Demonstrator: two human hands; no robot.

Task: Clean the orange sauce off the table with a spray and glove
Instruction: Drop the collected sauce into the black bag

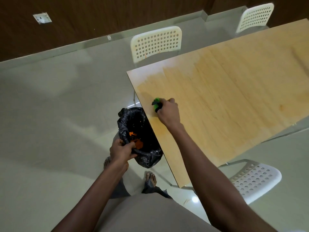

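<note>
Pale floor tiles are surrounding a wooden tabletop [234,91] smeared with a thin orange sauce film [167,129]. Fingers [170,100] of the right hand [168,113] are curling tight round a green and black scraper-like tool [156,104], pressing it on the tabletop near the edge. The left hand [122,151] is gripping the rim of a black bin bag [142,131] holding orange scraps [135,139], just below that edge. Judging by this, scraping residue is underway; next comes dragging it off into the bag
</note>
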